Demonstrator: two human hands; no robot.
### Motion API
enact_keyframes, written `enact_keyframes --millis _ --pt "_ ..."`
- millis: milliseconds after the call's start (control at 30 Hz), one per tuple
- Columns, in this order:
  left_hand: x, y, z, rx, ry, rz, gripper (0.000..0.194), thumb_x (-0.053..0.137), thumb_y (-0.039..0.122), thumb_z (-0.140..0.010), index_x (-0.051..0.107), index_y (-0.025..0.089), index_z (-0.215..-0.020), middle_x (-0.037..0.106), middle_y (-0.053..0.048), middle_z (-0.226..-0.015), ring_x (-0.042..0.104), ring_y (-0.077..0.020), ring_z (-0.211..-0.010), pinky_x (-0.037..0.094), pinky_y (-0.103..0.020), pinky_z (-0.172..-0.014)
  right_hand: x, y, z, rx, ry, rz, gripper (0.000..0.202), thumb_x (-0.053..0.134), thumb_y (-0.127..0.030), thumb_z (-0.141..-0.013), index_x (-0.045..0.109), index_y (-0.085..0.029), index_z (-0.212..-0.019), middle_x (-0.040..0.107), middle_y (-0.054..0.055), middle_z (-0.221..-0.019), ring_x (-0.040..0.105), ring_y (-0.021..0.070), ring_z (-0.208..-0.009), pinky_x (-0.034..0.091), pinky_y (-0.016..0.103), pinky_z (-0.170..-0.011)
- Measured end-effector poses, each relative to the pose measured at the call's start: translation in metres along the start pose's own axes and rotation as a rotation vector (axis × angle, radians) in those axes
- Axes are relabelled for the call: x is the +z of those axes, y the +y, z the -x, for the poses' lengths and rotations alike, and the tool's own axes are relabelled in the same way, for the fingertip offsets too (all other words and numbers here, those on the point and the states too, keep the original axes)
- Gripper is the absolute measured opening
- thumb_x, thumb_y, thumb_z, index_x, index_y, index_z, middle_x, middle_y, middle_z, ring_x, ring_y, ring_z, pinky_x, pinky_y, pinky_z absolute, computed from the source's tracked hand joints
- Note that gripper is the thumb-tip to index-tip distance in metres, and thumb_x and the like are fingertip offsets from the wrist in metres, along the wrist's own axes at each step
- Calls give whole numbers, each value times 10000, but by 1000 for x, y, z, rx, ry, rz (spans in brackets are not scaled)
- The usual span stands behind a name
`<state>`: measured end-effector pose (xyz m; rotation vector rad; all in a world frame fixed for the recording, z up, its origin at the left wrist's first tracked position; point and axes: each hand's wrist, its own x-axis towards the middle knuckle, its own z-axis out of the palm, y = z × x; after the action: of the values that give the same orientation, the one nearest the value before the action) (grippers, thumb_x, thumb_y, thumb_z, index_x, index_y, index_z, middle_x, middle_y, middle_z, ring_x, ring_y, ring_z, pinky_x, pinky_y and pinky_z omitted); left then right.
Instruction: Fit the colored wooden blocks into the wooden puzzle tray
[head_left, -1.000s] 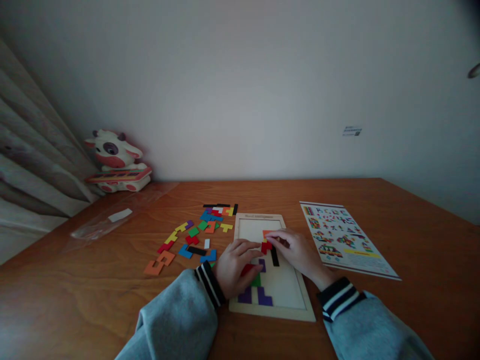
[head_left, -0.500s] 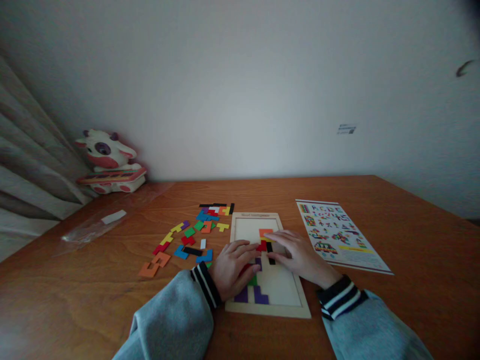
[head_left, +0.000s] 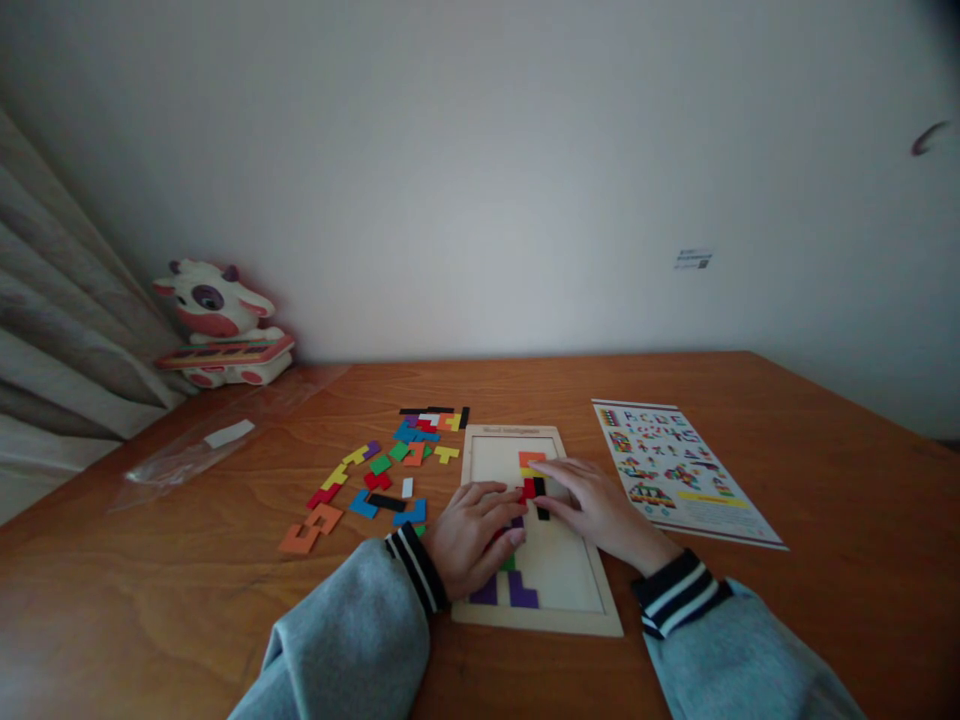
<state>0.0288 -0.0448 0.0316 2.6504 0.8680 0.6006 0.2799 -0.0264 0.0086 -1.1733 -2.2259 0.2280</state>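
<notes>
A light wooden puzzle board (head_left: pixel 536 628) lies before me with several coloured pieces in its frame. My left hand (head_left: pixel 474 535) rests over its left side, fingers stretched out and fingertips at a red puzzle piece (head_left: pixel 529 489). Some pieces under that hand are partly hidden. My right hand (head_left: pixel 592 505) comes in from the right, thumb and forefinger at a straight black puzzle piece (head_left: pixel 541 499), which stands against the red one. Above them sit an orange piece (head_left: pixel 532 459) and a partly covered yellow one. A purple piece (head_left: pixel 523 591) lies near the bottom.
Loose coloured pieces (head_left: pixel 379 480) are scattered left of the board. A printed pattern sheet (head_left: pixel 686 475) lies to the right. Farther left are a clear plastic bag (head_left: pixel 180 460) and a cow-shaped toy keyboard (head_left: pixel 225 330) by the wall and curtain.
The black piece has shifted slightly up the board, alongside the red piece, with my right hand at it. My left hand has edged slightly right.
</notes>
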Motion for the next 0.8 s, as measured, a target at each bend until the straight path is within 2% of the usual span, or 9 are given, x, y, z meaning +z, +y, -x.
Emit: enact_keyframes --millis 233,367,433,633,800 --pt "4 -4 1 30 7 -4 377 387 379 -999 554 222 -1299 563 -50 -1387 469 -255 -1267 389 -452 -1064 0 -2 -2 12 33 -5 486 682 -336 -866 548 -265 -1328 652 81 -1260 605 251 -1160 489 441 -994" --pt "6 -6 1 41 24 -17 377 382 386 -1000 568 216 -1279 569 -62 -1379 475 -255 -1264 397 -449 -1054 -2 -4 -2 24 72 32 264 719 -347 -835 677 -236 -1071 701 67 -1081 649 248 -1025 520 424 -915" --pt "7 -6 2 46 34 -22 377 383 382 -998 573 214 -1276 575 -69 -1369 478 -254 -1261 402 -444 -1049 -3 -5 -1 -2 55 39 203 725 -331 -831 695 -235 -1009 718 52 -1016 661 235 -968 526 407 -880" --pt "7 -5 2 42 30 -13 377 380 379 -999 564 227 -1291 573 -60 -1375 476 -257 -1261 388 -460 -1049 -3 -9 1 -33 49 46 348 750 -314 -812 661 -257 -1144 728 52 -1078 665 238 -1001 520 407 -891" --pt "7 -5 2 35 33 -22 377 384 384 -995 576 223 -1276 581 -66 -1364 480 -263 -1259 390 -459 -1046 -4 -11 1 -27 47 20 374 727 -314 -834 635 -266 -1194 718 55 -1109 658 234 -1015 522 410 -903"
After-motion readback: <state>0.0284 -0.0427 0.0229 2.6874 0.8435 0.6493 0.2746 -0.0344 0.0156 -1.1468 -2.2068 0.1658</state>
